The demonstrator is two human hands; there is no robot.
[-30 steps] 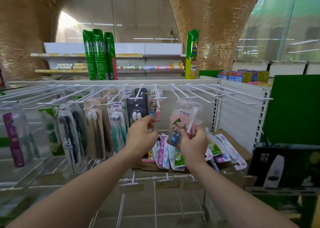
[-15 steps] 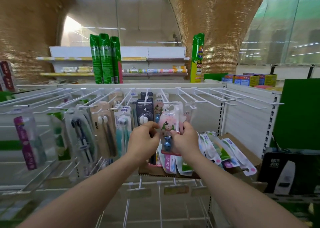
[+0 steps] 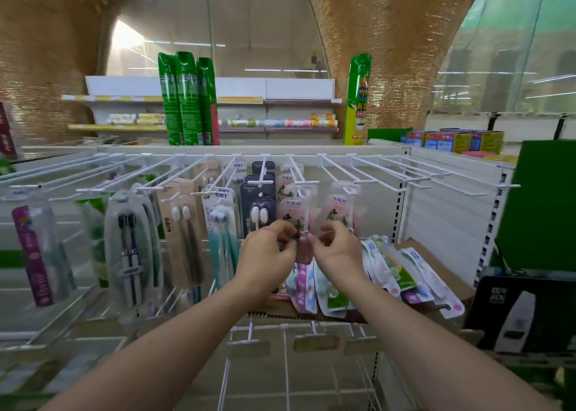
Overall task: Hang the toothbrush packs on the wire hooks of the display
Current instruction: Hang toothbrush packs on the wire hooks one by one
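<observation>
A pink toothbrush pack [image 3: 297, 220] is pinched low down by the left hand [image 3: 268, 254] and right hand [image 3: 338, 250], at the wire hook [image 3: 299, 177] tip. The hang hole should be kept level and slid back.

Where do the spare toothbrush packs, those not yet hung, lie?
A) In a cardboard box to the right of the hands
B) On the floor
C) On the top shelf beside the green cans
A: the loose packs lie fanned in the open cardboard box, right of both hands.
</observation>
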